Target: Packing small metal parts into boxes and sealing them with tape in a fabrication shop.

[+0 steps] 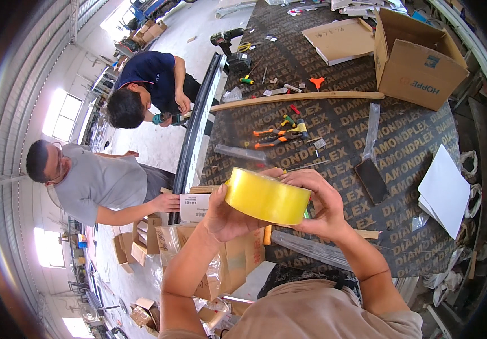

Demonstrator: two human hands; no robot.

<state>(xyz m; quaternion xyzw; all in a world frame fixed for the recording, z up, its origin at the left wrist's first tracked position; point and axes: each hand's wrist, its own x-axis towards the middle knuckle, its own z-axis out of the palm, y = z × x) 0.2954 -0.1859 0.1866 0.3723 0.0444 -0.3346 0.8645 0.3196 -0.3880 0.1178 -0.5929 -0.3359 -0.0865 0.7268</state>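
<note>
Head view: your left hand (229, 214) and right hand (322, 206) clamp the yellow tape roll (267, 198) from both sides, raised above the worktop (367, 130), steadying it for inspection.

Light: bright daylight, from windows (62, 116) at left, blown out to white | Glare: pale sheen on the floor (158, 144) | Shadows: soft, faint on the dark table (401, 141) | Focus: sharp at centre, yellow tape roll (267, 199) crisp | Edges: heavy fisheye bending, black rim, corners perhaps slightly soft
</note>
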